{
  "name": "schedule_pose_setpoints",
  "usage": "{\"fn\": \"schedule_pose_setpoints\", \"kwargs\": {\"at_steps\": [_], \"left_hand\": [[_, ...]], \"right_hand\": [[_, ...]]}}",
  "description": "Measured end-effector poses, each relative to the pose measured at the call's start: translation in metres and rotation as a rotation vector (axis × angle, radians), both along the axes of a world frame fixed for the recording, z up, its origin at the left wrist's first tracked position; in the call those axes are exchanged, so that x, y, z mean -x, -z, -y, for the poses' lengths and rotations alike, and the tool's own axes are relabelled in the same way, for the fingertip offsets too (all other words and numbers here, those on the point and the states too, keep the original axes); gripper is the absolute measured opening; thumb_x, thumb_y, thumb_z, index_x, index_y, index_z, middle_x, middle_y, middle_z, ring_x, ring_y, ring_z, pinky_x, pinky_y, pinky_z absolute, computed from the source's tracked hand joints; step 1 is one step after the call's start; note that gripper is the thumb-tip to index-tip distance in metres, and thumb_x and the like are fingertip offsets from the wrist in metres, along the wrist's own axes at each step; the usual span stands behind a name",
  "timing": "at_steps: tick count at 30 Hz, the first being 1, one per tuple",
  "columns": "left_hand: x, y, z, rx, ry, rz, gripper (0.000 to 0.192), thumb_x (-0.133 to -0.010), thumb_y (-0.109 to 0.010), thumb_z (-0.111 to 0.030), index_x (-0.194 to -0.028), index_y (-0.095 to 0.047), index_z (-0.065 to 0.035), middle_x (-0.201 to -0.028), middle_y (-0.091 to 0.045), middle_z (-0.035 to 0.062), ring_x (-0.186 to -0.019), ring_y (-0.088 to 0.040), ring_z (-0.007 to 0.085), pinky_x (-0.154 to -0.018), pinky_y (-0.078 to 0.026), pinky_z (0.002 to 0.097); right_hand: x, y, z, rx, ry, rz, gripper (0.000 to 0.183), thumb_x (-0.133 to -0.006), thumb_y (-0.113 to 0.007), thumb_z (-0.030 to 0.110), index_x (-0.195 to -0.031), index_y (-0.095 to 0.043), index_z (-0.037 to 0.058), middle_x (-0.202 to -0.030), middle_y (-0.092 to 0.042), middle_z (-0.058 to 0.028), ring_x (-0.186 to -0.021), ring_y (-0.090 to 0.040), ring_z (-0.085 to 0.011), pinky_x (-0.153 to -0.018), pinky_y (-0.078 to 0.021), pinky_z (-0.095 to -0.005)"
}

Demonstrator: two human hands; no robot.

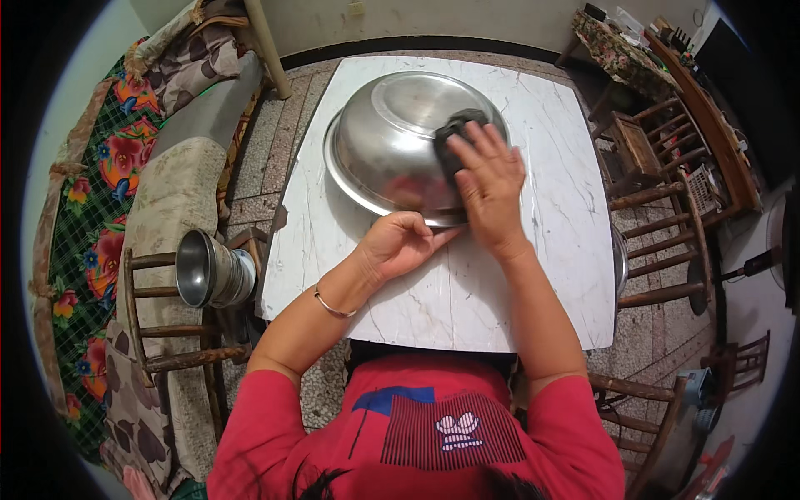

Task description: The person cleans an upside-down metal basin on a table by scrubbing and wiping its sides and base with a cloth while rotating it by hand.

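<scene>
A large stainless-steel basin (381, 147) lies upside down, its round base facing up. It rests on a white marble-patterned table (562, 269). My left hand (400, 247) holds the basin's near rim, thumb bent over it and a finger stretched along below. My right hand (490, 187) presses a dark, crumpled cloth (447, 153) against the right side of the basin. The fingers lie over the cloth and hide part of it.
On a wooden chair (156, 328) at left stand several stacked metal bowls (215, 269). Beyond it is a sofa (175, 187) with patterned covers. Wooden chairs (662, 250) flank the table's right side. A cloth-covered table (619, 56) stands at the far right.
</scene>
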State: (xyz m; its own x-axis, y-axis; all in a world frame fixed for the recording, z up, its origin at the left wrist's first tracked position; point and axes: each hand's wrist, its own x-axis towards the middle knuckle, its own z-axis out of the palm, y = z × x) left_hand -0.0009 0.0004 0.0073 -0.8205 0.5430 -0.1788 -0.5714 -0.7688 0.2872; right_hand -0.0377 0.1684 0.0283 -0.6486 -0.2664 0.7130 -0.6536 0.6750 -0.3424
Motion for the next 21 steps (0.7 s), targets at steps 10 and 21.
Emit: {"fn": "schedule_pose_setpoints", "kwargs": {"at_steps": [10,21], "left_hand": [[-0.004,0.000,-0.005,0.036,0.194,-0.015,0.074,-0.063,-0.041,0.015,-0.136,-0.030,0.0131,-0.144,-0.034,0.0254,-0.138,-0.031,0.0348,-0.118,-0.023,0.0473],[-0.003,0.013,-0.001,0.165,0.102,0.054,0.046,-0.093,-0.044,-0.006,-0.138,-0.035,0.0024,-0.138,-0.044,0.0170,-0.128,-0.046,0.0260,-0.110,-0.036,0.0413]], "right_hand": [[0.050,0.047,-0.062,0.795,0.133,0.386,0.045,-0.103,-0.036,0.031,-0.132,-0.050,-0.0004,-0.131,-0.055,-0.0195,-0.122,-0.051,-0.0272,-0.104,-0.0376,-0.0323],[-0.039,-0.002,0.043,-0.086,-0.107,-0.019,0.033,-0.087,-0.055,0.017,-0.119,-0.064,0.0124,-0.137,-0.052,-0.0089,-0.135,-0.038,-0.0285,-0.114,-0.0168,-0.0472]]}}
